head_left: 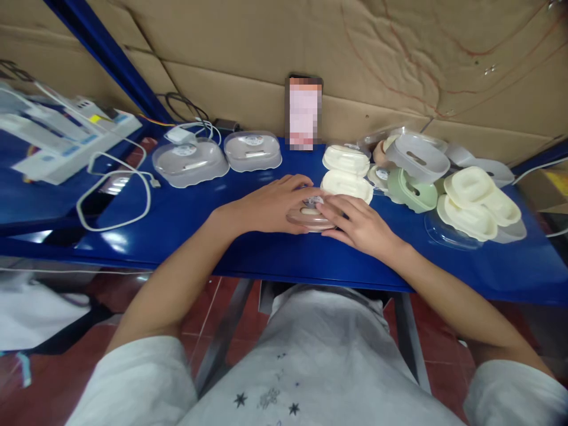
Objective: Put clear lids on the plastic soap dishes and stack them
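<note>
On the blue table, directly before me, is a small pinkish oval plastic box (311,220) with a clear lid and a round label. My left hand (284,204) curves around its left side, with the fingers reaching over the far edge. From the right, my right hand (355,220) presses its fingers against the lid and the near right side. Between them, the two hands cover much of the box. Just beyond my right hand lie two cream plastic trays (346,160), the nearer one partly hidden by its fingers.
Two grey boxes with clear lids (252,155) stand at back left. A phone (304,115) leans on the cardboard wall (231,89). At right lie a green piece (412,192), grey pieces and stacked cream trays (477,198). A white cable (113,228) loops near a power strip (75,148).
</note>
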Available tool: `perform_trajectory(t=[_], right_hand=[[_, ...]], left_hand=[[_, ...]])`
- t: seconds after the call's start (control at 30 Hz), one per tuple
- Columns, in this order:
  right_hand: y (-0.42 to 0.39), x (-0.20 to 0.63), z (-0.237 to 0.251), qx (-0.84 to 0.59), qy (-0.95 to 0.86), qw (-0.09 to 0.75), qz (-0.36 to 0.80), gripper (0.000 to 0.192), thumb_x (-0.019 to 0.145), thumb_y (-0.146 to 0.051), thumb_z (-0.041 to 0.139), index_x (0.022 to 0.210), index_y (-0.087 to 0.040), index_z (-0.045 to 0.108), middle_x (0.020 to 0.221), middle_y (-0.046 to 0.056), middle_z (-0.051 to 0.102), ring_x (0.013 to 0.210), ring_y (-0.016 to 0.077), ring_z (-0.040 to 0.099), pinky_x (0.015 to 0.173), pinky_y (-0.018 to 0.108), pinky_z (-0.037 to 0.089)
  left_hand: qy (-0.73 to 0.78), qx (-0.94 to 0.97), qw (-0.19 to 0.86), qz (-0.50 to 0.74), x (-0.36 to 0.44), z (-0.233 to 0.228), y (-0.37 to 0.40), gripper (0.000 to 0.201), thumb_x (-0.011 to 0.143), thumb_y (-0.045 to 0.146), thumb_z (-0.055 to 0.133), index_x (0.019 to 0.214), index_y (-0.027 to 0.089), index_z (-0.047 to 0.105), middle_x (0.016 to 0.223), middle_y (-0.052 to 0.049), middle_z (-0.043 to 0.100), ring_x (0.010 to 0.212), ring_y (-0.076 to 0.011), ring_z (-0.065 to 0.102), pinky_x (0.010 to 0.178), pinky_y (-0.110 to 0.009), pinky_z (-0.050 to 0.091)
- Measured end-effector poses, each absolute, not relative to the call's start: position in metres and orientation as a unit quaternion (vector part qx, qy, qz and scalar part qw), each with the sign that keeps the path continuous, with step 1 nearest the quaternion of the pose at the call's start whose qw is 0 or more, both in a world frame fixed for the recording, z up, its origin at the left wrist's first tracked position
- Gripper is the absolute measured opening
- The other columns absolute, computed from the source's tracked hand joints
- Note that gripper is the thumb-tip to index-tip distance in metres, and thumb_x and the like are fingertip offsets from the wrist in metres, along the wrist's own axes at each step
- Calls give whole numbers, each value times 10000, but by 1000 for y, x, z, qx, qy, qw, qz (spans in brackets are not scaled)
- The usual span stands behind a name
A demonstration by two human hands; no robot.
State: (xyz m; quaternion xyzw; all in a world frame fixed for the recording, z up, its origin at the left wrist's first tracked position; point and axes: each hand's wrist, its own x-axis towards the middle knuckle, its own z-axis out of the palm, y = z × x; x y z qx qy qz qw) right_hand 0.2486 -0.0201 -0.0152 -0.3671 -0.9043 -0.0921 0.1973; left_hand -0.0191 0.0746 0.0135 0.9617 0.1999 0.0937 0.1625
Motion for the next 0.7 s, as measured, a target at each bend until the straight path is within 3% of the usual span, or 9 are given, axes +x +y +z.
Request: perform_trajectory(t=[0.13, 0.23, 0.37, 0.53, 0.7], right_hand=[[-20, 247, -18, -352, -906, 196, -126, 500, 1083, -352, 610, 1536, -141, 592, 1445, 203, 693, 1361, 331, 655, 1110, 501, 590], [-18, 246, -22, -355, -907, 204, -95, 502, 1090, -340, 598, 1561, -169, 576, 1477, 194, 674, 1416, 340, 619, 1148, 538, 567], [-13, 252, -28, -347, -905, 244, -29, 482, 1115, -295, 542, 1594, -232, 546, 1562, 158, 617, 1530, 299, 523, 1236, 546, 505], [-9, 257, -31, -348, -894, 280, -4, 446, 1136, -247, 463, 1566, -244, 584, 1522, 136, 652, 1491, 249, 568, 1240, 483, 512], [-6, 258, -31, -364, -888, 279, 37, 483, 1130, -358, 499, 1600, -262, 551, 1673, 131, 513, 1601, 305, 429, 1304, 574, 420]], left_hand=[[226, 957, 162, 81, -17, 9, 71, 934, 873, 457, 833, 1662, 240, 381, 1572, -165, 492, 1449, -389, 477, 1210, -521, 408], [254, 953, 152, 60, -15, 7, 67, 1030, 868, 541, 839, 1692, 228, 306, 1584, -185, 469, 1407, -402, 502, 1175, -538, 428], [252, 957, 133, 58, -14, 7, 66, 992, 895, 573, 814, 1682, 246, 308, 1542, -178, 489, 1327, -374, 552, 1128, -492, 452], [241, 961, 116, 71, -14, 4, 69, 982, 906, 638, 797, 1672, 249, 322, 1504, -171, 514, 1337, -367, 555, 1135, -473, 457], [226, 965, 93, 95, -12, -8, 72, 1022, 894, 680, 797, 1681, 234, 323, 1562, -191, 486, 1411, -392, 529, 1182, -498, 452]])
